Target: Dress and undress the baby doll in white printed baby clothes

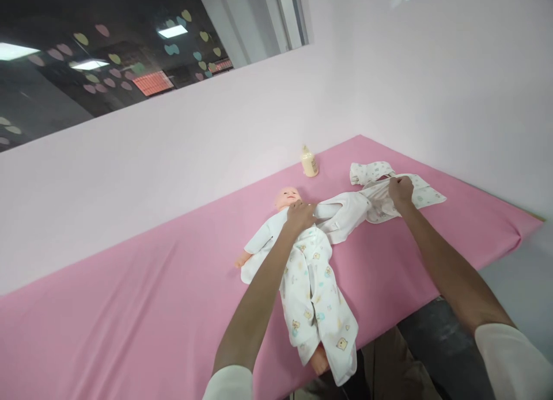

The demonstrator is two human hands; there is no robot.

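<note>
A baby doll lies on its back, dressed in a white shirt and patterned baby trousers. My left hand is at the doll's upper chest, just below its head, with the fingers closed on the edge of the white cloth. To the right, my right hand is in a fist, gripping a white printed baby top. White cloth stretches between my two hands. The doll's arm on the right side is hidden, and one foot shows below the trousers.
A pink sheet covers the table, which meets a white wall at the back. Near the wall stands a cream pump bottle. A dark window with heart-shaped stickers is at upper left.
</note>
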